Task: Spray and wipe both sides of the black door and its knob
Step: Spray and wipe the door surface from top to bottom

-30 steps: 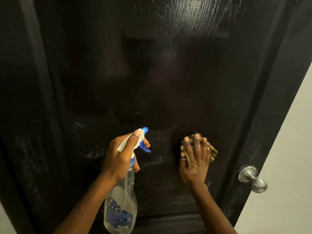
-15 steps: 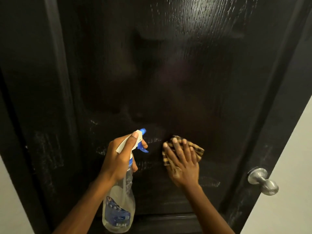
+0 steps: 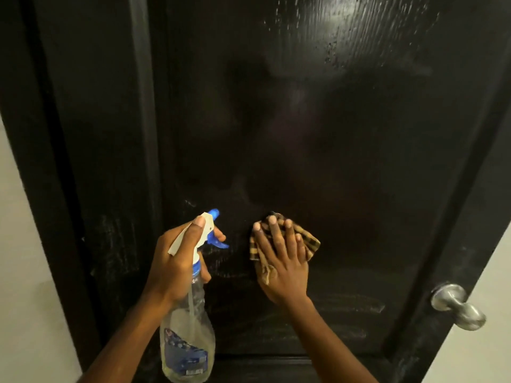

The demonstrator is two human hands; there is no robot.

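Two hands are working low in the frame against the black door (image 3: 331, 134), which is filling most of the view, its wood grain catching light at the upper right. Left hand (image 3: 177, 261) is grasping the neck of a clear spray bottle (image 3: 188, 341), fingers curling round it, one finger lying along the white sprayer head and a fingertip sitting at the blue trigger; nozzle is pointing at the door panel. Right hand (image 3: 282, 261), just right of the bottle, is pressing a brown checked cloth (image 3: 311, 241) flat on the panel with fingers straight and spread. Pale wet streaks (image 3: 345, 302) are showing on the panel below and right of that hand. Silver knob (image 3: 459, 305) is sticking out at the door's edge, lower right of the frame, well apart from both hands. Light wall (image 3: 16, 244) is flanking the door on the left.
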